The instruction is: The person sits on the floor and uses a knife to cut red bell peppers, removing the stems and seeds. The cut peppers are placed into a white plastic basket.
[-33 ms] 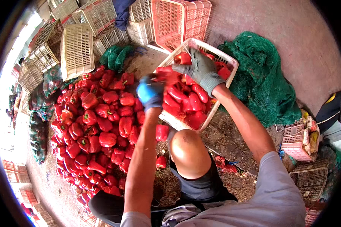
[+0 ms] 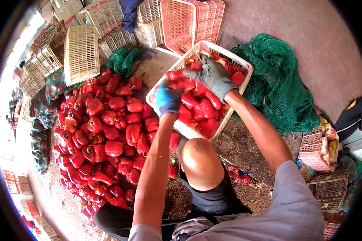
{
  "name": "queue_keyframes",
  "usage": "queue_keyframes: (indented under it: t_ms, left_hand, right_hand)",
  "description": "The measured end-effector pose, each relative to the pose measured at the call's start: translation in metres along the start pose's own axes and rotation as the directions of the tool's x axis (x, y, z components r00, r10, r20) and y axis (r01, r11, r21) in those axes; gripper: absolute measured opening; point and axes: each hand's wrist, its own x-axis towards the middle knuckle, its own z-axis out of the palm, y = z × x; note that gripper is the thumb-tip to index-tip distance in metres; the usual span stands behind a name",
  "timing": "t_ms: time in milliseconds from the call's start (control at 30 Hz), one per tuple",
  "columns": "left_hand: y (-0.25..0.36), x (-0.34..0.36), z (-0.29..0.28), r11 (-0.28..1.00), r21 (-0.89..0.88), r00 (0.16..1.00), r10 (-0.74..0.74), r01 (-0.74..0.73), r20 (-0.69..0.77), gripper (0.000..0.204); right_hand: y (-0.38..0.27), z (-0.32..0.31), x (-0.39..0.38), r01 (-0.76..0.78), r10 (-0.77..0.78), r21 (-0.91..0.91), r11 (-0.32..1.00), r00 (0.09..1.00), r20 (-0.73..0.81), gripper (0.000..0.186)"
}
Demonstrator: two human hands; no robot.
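Note:
A pale plastic crate (image 2: 245, 76) holds several red bell peppers (image 2: 207, 108). My left hand (image 2: 168, 98), in a blue-and-dark glove, is at the crate's left side; its fingers are blurred against red peppers, so I cannot tell whether it grips one. My right hand (image 2: 209, 78), in a grey glove, rests over the peppers inside the crate, thumb stretched to the left and apart from the other fingers, which are partly bent. A big heap of red peppers (image 2: 108, 148) lies on the floor left of the crate.
Stacked pale crates (image 2: 81, 56) stand upper left, a pink crate (image 2: 177, 28) behind. Green mesh (image 2: 277, 92) lies to the right, a smaller green bundle (image 2: 120, 60) upper left. Filled mesh sacks (image 2: 40, 140) line the left. A loaded pink crate (image 2: 311, 152) is at right. My bent knee (image 2: 199, 164) is below the crate.
My left hand has moved slightly to the right and into the crate's left side. My right hand has hardly moved.

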Motion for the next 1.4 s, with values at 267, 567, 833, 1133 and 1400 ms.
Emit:
queue_keyframes:
  t_ms: [267, 567, 833, 1133, 1400]
  left_hand:
    - [-0.104, -0.027, -0.078, 0.816, -0.556, 0.988, -0.131, 0.155, 0.084, 0.032]
    - [-0.184, -0.111, -0.384, 0.946, -0.087, 0.889, -0.323, 0.312, -0.325, 0.027]
    - [-0.260, -0.472, -0.436, 0.675, -0.459, 0.486, -0.737, 0.578, -0.470, 0.031]
    - [-0.254, -0.741, -0.390, 0.367, -0.597, -0.047, -0.825, 0.713, -0.564, 0.044]
    - [-0.302, -0.678, -0.404, 0.587, -0.094, 0.390, -0.640, 0.804, -0.662, 0.034]
  right_hand:
    - [0.032, 0.053, 0.028, 0.047, -0.043, 0.016, 0.999, 0.981, -0.189, 0.049]
    - [0.011, 0.130, 0.021, 0.079, -0.082, 0.081, 0.994, 0.996, 0.044, 0.046]
    - [0.168, 0.200, 0.120, 0.207, -0.200, 0.180, 0.962, 0.978, -0.053, 0.057]
    - [0.009, 0.178, 0.080, -0.143, -0.001, 0.772, 0.619, 0.983, 0.183, 0.048]
    - [-0.227, 0.117, 0.006, -0.333, -0.357, 0.914, 0.231, 0.845, 0.398, 0.041]
